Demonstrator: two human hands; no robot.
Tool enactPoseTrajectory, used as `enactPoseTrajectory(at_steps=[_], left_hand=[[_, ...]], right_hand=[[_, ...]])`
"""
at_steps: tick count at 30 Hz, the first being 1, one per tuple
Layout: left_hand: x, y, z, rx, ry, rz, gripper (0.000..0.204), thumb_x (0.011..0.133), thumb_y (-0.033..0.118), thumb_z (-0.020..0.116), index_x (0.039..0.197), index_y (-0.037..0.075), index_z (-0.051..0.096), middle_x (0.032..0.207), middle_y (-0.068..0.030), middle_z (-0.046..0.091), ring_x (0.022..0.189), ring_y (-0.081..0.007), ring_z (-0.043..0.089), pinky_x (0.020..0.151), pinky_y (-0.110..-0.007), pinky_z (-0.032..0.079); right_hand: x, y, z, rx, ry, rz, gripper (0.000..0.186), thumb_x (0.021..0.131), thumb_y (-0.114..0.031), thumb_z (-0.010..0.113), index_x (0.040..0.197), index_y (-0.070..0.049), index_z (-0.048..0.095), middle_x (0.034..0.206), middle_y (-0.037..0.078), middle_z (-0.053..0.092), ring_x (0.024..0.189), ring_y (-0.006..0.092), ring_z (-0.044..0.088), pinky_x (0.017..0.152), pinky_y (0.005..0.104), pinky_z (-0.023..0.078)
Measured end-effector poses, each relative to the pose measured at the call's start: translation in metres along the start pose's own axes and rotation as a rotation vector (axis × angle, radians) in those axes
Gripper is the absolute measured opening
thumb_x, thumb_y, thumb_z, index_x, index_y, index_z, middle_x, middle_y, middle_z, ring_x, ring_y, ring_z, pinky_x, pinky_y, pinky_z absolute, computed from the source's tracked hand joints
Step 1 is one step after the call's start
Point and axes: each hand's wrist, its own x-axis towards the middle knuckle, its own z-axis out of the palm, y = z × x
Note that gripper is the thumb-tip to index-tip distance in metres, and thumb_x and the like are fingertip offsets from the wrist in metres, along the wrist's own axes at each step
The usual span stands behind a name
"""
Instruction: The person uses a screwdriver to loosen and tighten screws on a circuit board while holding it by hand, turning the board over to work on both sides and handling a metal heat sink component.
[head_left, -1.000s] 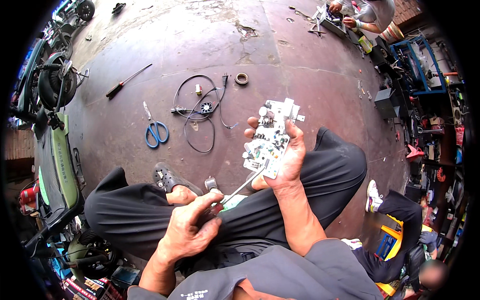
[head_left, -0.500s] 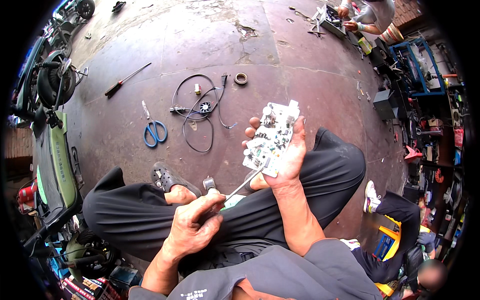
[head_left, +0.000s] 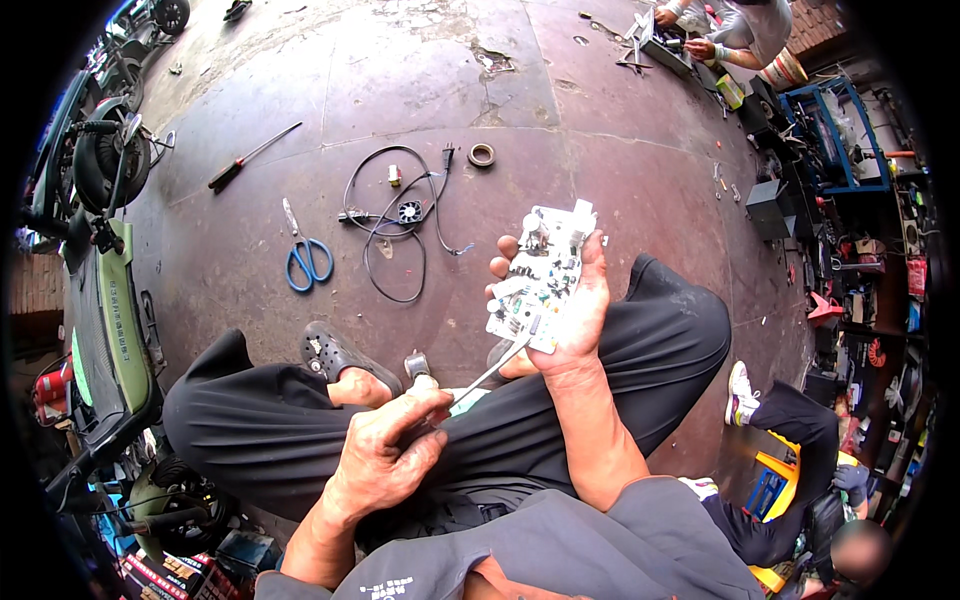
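My right hand (head_left: 578,325) holds a white circuit board (head_left: 540,275) from below and along its edges, fingers curled round the far left side and thumb on the right. Small components, some white blocks and dark parts, cover its upper face. My left hand (head_left: 392,440) is closed round a slim grey metal tool (head_left: 490,373). The tool's far end reaches the near edge of the board; whether it touches is hard to see. Its handle is hidden in my fist. Just past my left fingers is a small shiny metal piece (head_left: 417,366), whose kind I cannot make out.
On the floor lie blue-handled scissors (head_left: 309,263), a screwdriver (head_left: 252,158), a black power cord (head_left: 424,262), a small fan (head_left: 410,212) and a tape roll (head_left: 481,155). Scooters (head_left: 105,300) line the left. Another person (head_left: 740,35) works far right; someone else (head_left: 790,470) sits near right.
The tool's tip has shifted slightly at the board's near edge. The board has tilted a little; both hands stay in nearly the same place and keep their holds.
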Motion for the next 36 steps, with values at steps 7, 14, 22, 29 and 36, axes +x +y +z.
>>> enactPoseTrajectory(at_steps=[7,14,22,29,36], left_hand=[[-0.003,0.001,-0.001,-0.001,-0.003,-0.026,0.036,0.076,-0.007,0.065,0.112,-0.005,0.062,0.091,-0.0114,0.067,0.084,-0.0184,0.064,0.076,-0.028,0.05],[-0.007,0.003,0.006,0.051,0.048,0.016,0.038,0.075,-0.007,0.065,0.112,-0.004,0.062,0.088,-0.0119,0.067,0.075,-0.0204,0.066,0.071,-0.029,0.051],[-0.01,0.001,0.026,0.51,0.108,0.248,0.043,0.071,-0.007,0.067,0.113,0.001,0.063,0.07,-0.0102,0.054,0.054,-0.0283,0.055,0.049,-0.037,0.043],[-0.013,0.007,0.037,0.474,0.12,0.164,0.042,0.073,-0.01,0.064,0.113,-0.001,0.062,0.076,-0.0137,0.059,0.06,-0.0307,0.059,0.054,-0.036,0.047],[-0.019,-0.008,0.042,-0.188,0.138,-0.102,0.035,0.084,-0.009,0.064,0.119,-0.005,0.059,0.101,-0.0103,0.065,0.095,-0.0138,0.062,0.085,-0.025,0.048]], right_hand=[[0.0,0.003,0.002,-0.042,0.0,-0.027,0.059,0.096,-0.058,0.044,0.12,-0.006,0.061,0.11,0.021,0.065,0.093,0.0343,0.068,0.073,0.0508,0.06],[-0.002,0.008,0.013,-0.121,0.044,-0.09,0.058,0.098,-0.057,0.041,0.12,-0.006,0.058,0.105,0.016,0.067,0.087,0.0269,0.069,0.068,0.0434,0.062],[-0.001,0.009,0.007,-0.192,0.047,-0.104,0.059,0.098,-0.058,0.039,0.123,-0.007,0.055,0.105,0.015,0.066,0.084,0.0234,0.07,0.065,0.04,0.062],[0.001,0.006,-0.002,-0.201,0.018,-0.121,0.061,0.098,-0.058,0.037,0.123,-0.007,0.057,0.11,0.019,0.065,0.087,0.0284,0.069,0.069,0.0451,0.061],[-0.002,0.007,0.014,-0.247,0.062,-0.165,0.058,0.098,-0.059,0.038,0.12,-0.008,0.056,0.102,0.013,0.067,0.08,0.0218,0.07,0.063,0.0383,0.061]])
